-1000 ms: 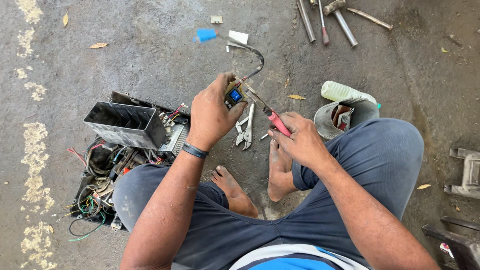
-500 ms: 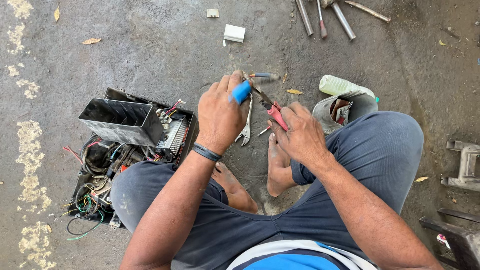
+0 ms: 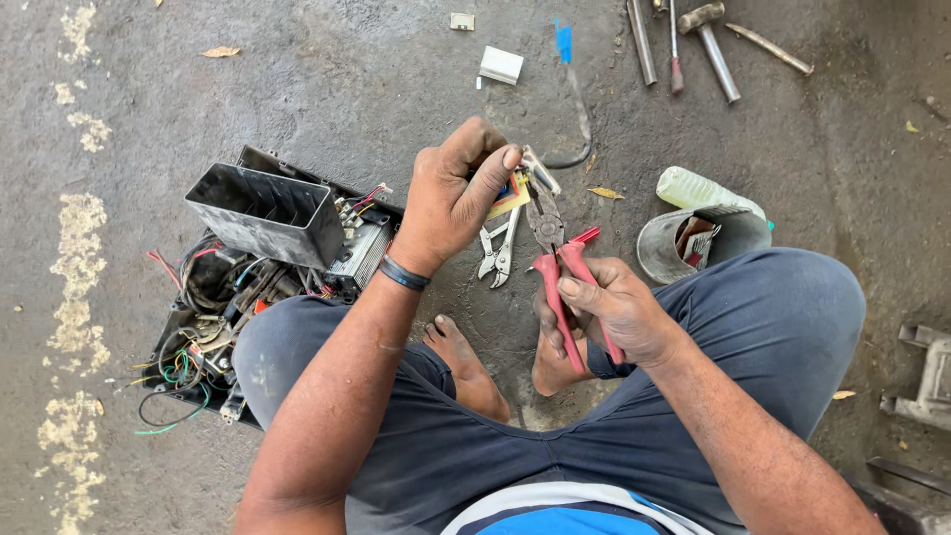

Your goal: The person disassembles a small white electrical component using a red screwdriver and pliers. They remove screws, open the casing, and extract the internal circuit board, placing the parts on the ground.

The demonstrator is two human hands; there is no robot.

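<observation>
The left hand (image 3: pixel 451 198) pinched a small yellow-and-blue part (image 3: pixel 510 194) above the ground while the right hand (image 3: pixel 614 312), clamped on red-handled pliers (image 3: pixel 551 248), needed a steady, square bite.

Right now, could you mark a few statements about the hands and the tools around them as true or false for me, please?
1. The right hand grips red-handled pliers. True.
2. The left hand rests empty on the ground. False: it pinches a small part with blue and yellow on it.
3. Silver pliers lie on the ground beneath the hands. True.
4. The box of wires and parts sits by the right knee. False: it is on the left side.
5. A hammer lies at the top. True.
</observation>
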